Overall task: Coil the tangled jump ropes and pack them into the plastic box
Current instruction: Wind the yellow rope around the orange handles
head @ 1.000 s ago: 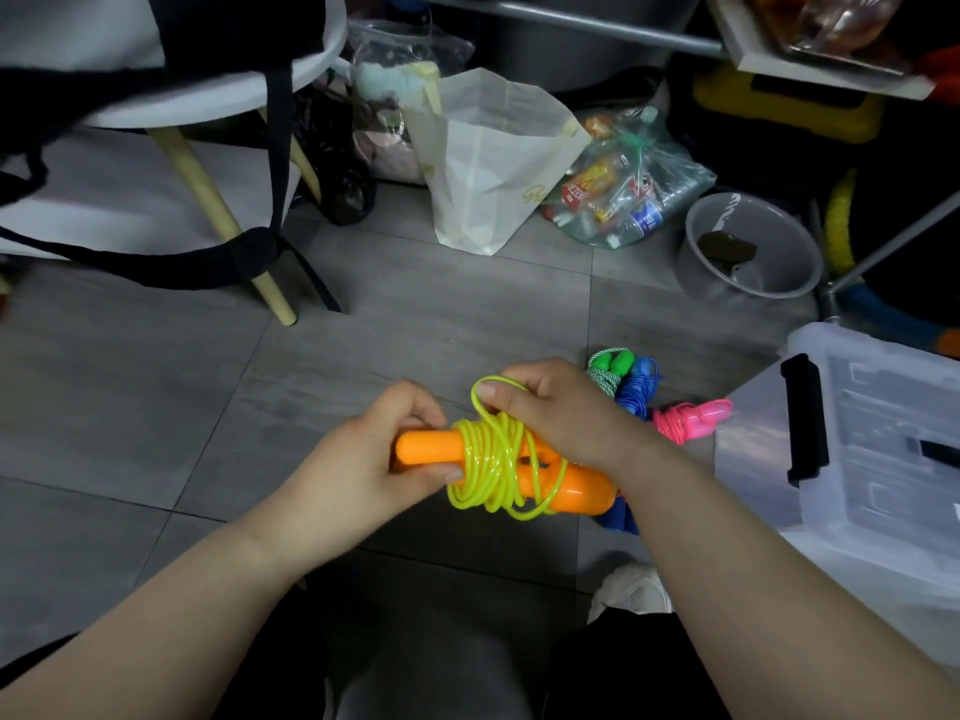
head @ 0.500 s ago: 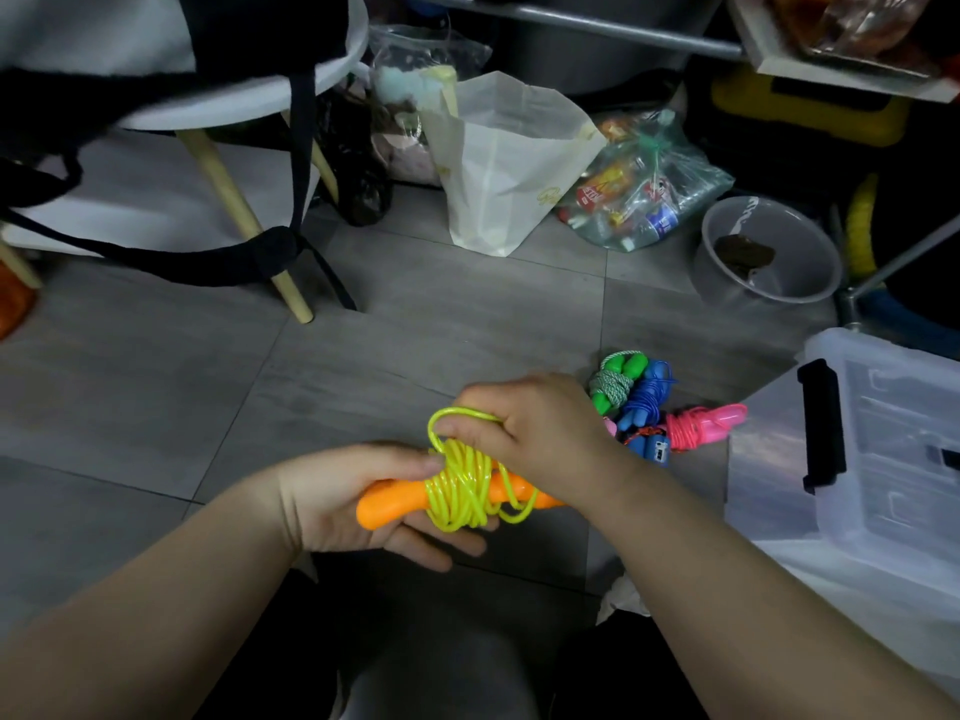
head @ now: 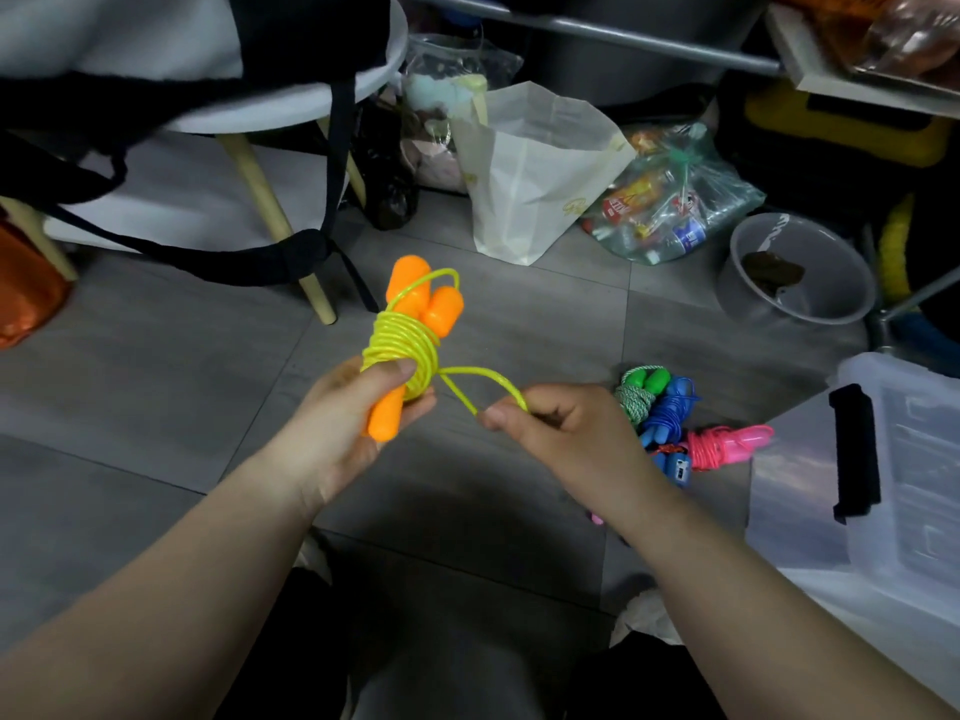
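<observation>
The orange-handled jump rope (head: 402,350) is held in the air above the floor, left of the picture's middle; its yellow-green cord (head: 396,330) is wound in many close turns round the two orange handles (head: 415,296), which lie side by side and stand tilted, rounded tops pointing up and away from the person; the left hand (head: 353,428) grips the bundle from below, thumb pressed across the lowest turns and the fingers (head: 415,407) curled behind the handles, one handle's lower end resting in the palm; a loose loop of the cord leaves the coil to the right and ends in the right hand (head: 566,433), whose fingers (head: 496,419) are curled and pinch the cord's tip between thumb and forefinger; the two hands are near each other but apart; on the grey tiled floor (head: 156,387), just right of the right hand, three wound ropes lie touching in a small heap: a green rope (head: 641,389), a blue rope (head: 672,407) and a pink rope (head: 727,444); the plastic box (head: 914,459), clear with a black latch (head: 856,454), stands beside them at the right edge; what it holds cannot be made out; farther back stand a white paper bag (head: 535,168), a clear bag of bottles (head: 670,205), a grey bowl (head: 831,309) and a white stool (head: 270,205) hung with black straps.
</observation>
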Tool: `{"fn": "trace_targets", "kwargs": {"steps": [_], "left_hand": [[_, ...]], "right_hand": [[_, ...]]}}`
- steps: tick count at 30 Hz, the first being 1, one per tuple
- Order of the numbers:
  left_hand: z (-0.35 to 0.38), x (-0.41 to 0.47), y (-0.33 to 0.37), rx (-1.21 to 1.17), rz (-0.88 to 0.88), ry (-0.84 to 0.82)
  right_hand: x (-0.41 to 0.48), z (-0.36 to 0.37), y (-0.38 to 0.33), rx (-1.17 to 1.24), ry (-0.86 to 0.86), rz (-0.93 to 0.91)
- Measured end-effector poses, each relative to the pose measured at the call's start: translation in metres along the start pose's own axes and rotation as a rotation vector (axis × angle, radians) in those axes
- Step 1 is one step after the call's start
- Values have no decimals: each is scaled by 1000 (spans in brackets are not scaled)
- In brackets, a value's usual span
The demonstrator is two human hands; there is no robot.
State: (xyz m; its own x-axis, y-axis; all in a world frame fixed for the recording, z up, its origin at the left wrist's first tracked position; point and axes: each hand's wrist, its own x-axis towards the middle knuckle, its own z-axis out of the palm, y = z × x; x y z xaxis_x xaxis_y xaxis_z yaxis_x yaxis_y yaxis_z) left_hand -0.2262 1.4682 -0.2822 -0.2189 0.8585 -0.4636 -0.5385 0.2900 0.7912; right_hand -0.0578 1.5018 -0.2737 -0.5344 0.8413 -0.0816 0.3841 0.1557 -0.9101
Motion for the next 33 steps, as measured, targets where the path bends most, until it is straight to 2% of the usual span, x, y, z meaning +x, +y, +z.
{"fn": "trace_targets", "kwargs": {"steps": [4, 6, 9, 13, 16, 18, 22, 26, 29, 33], "left_hand": [[-8, 6, -3, 315, 140, 0], [-9, 6, -3, 571, 210, 20], [-5, 3, -8, 858, 329, 51], [6, -4, -17, 980, 460, 42], [12, -8, -20, 1011, 542, -6], [16, -11, -21, 986, 543, -20], [20, -16, -18, 776, 384, -101], [18, -15, -13, 246, 161, -238], [18, -12, -10, 12, 108, -212], [22, -12, -10, -60, 72, -162]], "right_hand": [[1, -1, -6, -5, -18, 5], [2, 4, -3, -125, -40, -108], [2, 9, 4, -291, 30, -297], [2, 9, 7, -377, 113, -426], [8, 7, 8, -397, 238, -489], [11, 5, 5, -273, 285, -453], [11, 2, 1, -50, 267, -400], [11, 0, 2, -20, 249, -401], [11, -1, 4, 21, 240, -352], [12, -2, 4, 39, 197, -316]]}}
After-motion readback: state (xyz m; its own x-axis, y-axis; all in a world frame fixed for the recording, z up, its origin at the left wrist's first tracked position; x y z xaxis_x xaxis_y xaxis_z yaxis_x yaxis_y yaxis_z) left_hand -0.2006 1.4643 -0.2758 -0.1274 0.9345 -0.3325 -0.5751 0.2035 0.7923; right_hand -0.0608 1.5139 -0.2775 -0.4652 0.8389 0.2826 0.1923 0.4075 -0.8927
